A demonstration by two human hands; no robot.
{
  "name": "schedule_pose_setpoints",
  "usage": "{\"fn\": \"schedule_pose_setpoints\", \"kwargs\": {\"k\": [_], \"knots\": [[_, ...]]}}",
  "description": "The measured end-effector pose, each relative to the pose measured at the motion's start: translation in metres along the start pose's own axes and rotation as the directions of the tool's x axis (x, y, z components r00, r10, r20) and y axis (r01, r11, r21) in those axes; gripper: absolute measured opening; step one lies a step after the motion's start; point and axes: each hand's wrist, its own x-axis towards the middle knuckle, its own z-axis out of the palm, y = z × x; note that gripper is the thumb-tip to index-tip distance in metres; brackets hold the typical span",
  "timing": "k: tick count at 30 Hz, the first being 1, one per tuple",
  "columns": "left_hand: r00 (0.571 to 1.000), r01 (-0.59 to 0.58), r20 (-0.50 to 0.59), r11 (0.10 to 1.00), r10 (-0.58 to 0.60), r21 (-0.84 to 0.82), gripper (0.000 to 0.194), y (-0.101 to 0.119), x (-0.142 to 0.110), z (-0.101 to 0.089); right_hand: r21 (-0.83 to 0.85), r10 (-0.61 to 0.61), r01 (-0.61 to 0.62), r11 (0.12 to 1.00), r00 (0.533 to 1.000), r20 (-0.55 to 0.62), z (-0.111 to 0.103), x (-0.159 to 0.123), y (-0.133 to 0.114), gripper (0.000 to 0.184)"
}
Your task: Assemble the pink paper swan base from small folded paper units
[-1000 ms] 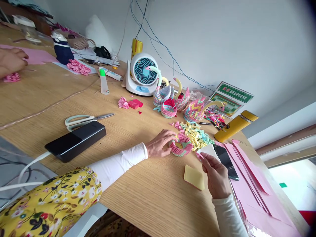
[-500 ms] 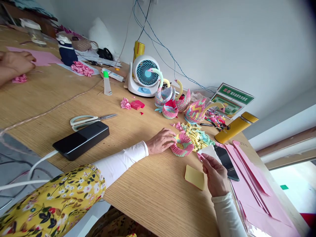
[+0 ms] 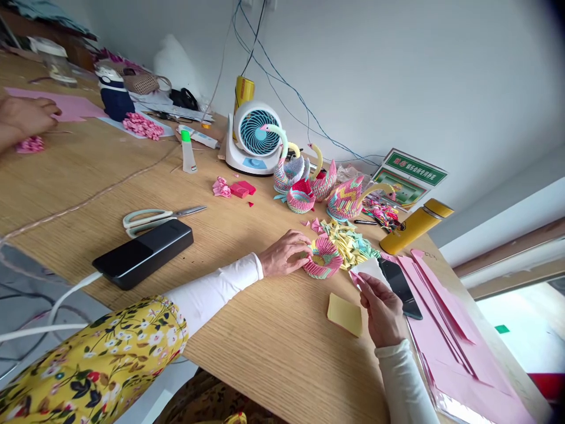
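My left hand rests on the wooden table, its fingers curled round the near side of a pink folded-paper ring base. My right hand pinches a white slip of paper with a small pink piece at its tip, just right of the ring. A pile of yellow, green and pink folded triangles lies behind the ring. A yellow paper square lies flat between my arms.
Three paper swans stand by a small desk fan. Scissors, a black power bank, a phone, a yellow flask and pink sheets surround me. Another person's hand works at far left.
The view has shifted slightly. My hands have stayed on the ring base and the slip. The other person's hand has moved a little.
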Motion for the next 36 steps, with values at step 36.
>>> {"fn": "schedule_pose_setpoints", "kwargs": {"k": [36], "knots": [[0.997,0.012,-0.076,0.999,-0.009,0.038,0.019,0.004,0.005,0.013,-0.003,-0.015,0.015,1.0,0.997,0.077,0.003,-0.004,-0.005,0.033]]}}
